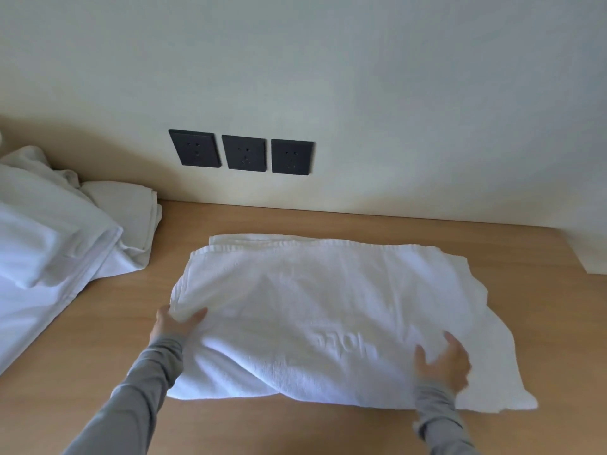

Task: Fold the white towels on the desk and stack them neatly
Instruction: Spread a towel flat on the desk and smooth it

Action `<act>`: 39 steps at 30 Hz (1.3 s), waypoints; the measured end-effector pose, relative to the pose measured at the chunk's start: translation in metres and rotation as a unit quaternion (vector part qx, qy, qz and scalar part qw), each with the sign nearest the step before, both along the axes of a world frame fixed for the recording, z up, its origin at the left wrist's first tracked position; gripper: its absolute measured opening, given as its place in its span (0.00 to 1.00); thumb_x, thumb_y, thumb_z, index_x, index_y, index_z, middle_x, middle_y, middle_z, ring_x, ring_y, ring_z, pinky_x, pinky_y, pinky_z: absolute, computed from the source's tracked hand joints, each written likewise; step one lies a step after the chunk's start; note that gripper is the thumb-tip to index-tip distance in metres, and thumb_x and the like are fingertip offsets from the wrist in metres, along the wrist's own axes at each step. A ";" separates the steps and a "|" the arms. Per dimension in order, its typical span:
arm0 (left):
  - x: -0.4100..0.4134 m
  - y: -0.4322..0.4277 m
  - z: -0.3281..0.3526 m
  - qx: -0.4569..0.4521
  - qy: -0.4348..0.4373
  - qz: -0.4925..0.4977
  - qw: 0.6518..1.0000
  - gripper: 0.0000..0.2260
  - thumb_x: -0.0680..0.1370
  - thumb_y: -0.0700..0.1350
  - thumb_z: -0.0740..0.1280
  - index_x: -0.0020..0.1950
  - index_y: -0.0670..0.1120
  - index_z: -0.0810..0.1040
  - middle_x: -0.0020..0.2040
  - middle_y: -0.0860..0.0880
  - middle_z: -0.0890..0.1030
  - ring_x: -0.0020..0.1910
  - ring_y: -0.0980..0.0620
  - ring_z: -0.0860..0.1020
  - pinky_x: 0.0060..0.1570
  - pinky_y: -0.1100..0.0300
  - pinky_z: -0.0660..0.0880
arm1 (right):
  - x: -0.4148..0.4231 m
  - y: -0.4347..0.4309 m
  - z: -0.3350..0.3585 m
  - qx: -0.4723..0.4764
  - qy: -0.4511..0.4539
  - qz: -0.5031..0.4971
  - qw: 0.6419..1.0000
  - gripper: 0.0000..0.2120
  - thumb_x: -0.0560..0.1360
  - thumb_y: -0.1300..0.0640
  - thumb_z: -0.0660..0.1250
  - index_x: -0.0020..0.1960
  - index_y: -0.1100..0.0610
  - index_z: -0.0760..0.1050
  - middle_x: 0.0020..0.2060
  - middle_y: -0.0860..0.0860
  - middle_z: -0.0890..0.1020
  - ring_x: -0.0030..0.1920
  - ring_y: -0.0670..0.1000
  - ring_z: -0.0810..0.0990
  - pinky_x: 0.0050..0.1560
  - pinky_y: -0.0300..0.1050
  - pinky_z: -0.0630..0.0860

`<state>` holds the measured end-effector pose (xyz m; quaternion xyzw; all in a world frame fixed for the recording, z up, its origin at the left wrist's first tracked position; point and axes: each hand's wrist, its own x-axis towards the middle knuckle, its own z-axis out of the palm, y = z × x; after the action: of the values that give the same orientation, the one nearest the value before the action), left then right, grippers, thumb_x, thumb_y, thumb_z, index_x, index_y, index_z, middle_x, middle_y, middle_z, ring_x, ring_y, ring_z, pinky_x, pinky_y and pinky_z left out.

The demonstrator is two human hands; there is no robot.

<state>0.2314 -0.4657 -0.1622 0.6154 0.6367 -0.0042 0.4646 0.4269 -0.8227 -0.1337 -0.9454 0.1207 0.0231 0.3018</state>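
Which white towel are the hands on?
The spread white towel with raised lettering, touched by left hand and right hand; the other white towels lie heaped, untouched, far left.

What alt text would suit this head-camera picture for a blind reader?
A person in grey sleeves folds a white terry towel on a light wooden desk, left hand gripping its left edge, right hand resting on its right end. More white towels lie heaped at left; three black wall sockets sit behind.
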 end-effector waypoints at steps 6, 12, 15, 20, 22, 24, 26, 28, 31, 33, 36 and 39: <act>0.022 0.029 -0.005 -0.038 -0.050 0.052 0.997 0.37 0.71 0.51 0.73 0.72 0.38 0.60 0.68 0.37 0.68 0.65 0.36 0.68 0.65 0.45 0.64 | -0.028 0.097 -0.011 -0.019 0.098 0.390 0.915 0.22 0.77 0.58 0.62 0.70 0.56 0.64 0.69 0.52 0.67 0.70 0.52 0.63 0.71 0.45 0.58; 0.040 0.058 -0.011 -0.057 -0.087 0.103 0.989 0.36 0.71 0.50 0.73 0.72 0.39 0.62 0.70 0.39 0.67 0.68 0.38 0.67 0.67 0.50 0.62 | -0.046 0.160 -0.027 -0.132 0.124 0.576 0.797 0.22 0.79 0.54 0.56 0.73 0.49 0.58 0.74 0.46 0.59 0.74 0.46 0.54 0.72 0.44 0.53; 0.047 0.070 -0.013 -0.070 -0.107 0.112 0.985 0.30 0.70 0.50 0.74 0.67 0.39 0.70 0.63 0.40 0.75 0.60 0.40 0.73 0.61 0.52 0.68 | -0.046 0.181 -0.035 -0.158 0.123 0.597 0.777 0.21 0.79 0.53 0.56 0.72 0.48 0.61 0.73 0.46 0.60 0.74 0.46 0.55 0.71 0.46 0.55; 0.058 0.067 -0.004 -0.035 -0.172 -0.001 0.985 0.17 0.71 0.41 0.73 0.59 0.40 0.78 0.50 0.43 0.79 0.48 0.44 0.76 0.51 0.56 0.72 | -0.038 0.225 -0.034 -0.208 0.137 0.571 0.782 0.15 0.79 0.52 0.55 0.63 0.51 0.71 0.63 0.50 0.70 0.66 0.53 0.65 0.60 0.45 0.65; 0.059 0.058 0.001 0.013 -0.190 -0.061 0.980 0.15 0.71 0.38 0.71 0.57 0.47 0.78 0.49 0.46 0.79 0.49 0.45 0.76 0.49 0.59 0.69 | -0.031 0.245 -0.027 -0.138 0.151 0.543 0.815 0.14 0.79 0.53 0.55 0.61 0.53 0.73 0.57 0.52 0.72 0.61 0.53 0.69 0.58 0.44 0.67; 0.059 0.043 0.004 0.061 -0.198 -0.123 0.971 0.16 0.71 0.37 0.69 0.55 0.54 0.78 0.49 0.50 0.78 0.48 0.47 0.76 0.48 0.60 0.70 | -0.029 0.264 -0.017 0.016 0.169 0.470 0.866 0.13 0.79 0.53 0.59 0.59 0.56 0.74 0.50 0.51 0.74 0.52 0.51 0.73 0.54 0.39 0.70; 0.059 0.024 0.006 0.115 -0.212 -0.169 0.956 0.17 0.71 0.36 0.68 0.57 0.52 0.78 0.51 0.50 0.76 0.47 0.49 0.76 0.49 0.59 0.72 | -0.031 0.284 -0.007 0.139 0.174 0.389 0.894 0.10 0.76 0.52 0.64 0.54 0.55 0.76 0.43 0.47 0.77 0.42 0.45 0.75 0.44 0.29 0.70; 0.060 0.008 0.007 0.145 -0.232 -0.176 0.946 0.17 0.71 0.35 0.69 0.59 0.47 0.78 0.55 0.50 0.76 0.50 0.50 0.76 0.50 0.59 0.73 | -0.036 0.301 -0.004 0.192 0.195 0.333 0.902 0.08 0.74 0.48 0.67 0.47 0.52 0.75 0.39 0.45 0.79 0.40 0.43 0.78 0.41 0.27 0.72; 0.065 -0.007 0.008 0.130 -0.256 -0.153 0.946 0.17 0.71 0.36 0.70 0.60 0.43 0.78 0.58 0.51 0.75 0.53 0.52 0.76 0.51 0.66 0.70 | -0.037 0.315 -0.008 0.232 0.237 0.221 0.917 0.06 0.73 0.51 0.67 0.42 0.52 0.74 0.38 0.49 0.80 0.43 0.51 0.80 0.46 0.43 0.77; 0.067 -0.012 0.011 0.109 -0.282 -0.115 0.946 0.13 0.72 0.38 0.71 0.56 0.45 0.81 0.55 0.52 0.79 0.52 0.52 0.75 0.49 0.73 0.68 | -0.036 0.315 -0.011 0.225 0.234 0.184 0.928 0.05 0.73 0.57 0.66 0.39 0.54 0.72 0.34 0.50 0.78 0.40 0.53 0.78 0.44 0.46 0.76; 0.071 -0.006 0.021 0.019 -0.332 -0.011 0.943 0.06 0.71 0.43 0.72 0.46 0.49 0.81 0.44 0.52 0.82 0.47 0.54 0.78 0.46 0.72 0.72 | -0.036 0.307 -0.012 0.226 0.207 0.205 0.930 0.13 0.72 0.60 0.66 0.31 0.53 0.68 0.28 0.49 0.73 0.34 0.51 0.74 0.43 0.48 0.79; 0.084 0.009 0.030 -0.056 -0.311 0.060 0.947 0.16 0.67 0.49 0.72 0.51 0.48 0.71 0.37 0.50 0.80 0.37 0.50 0.79 0.42 0.57 0.76 | -0.041 0.300 -0.005 0.253 0.152 0.255 0.921 0.15 0.73 0.58 0.68 0.30 0.52 0.69 0.25 0.44 0.73 0.27 0.41 0.71 0.31 0.31 0.70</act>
<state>0.3150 -0.4566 -0.1326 0.5197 0.4952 0.1792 0.6727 0.3855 -0.5228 -0.1392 -0.8214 -0.0902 0.2725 0.4928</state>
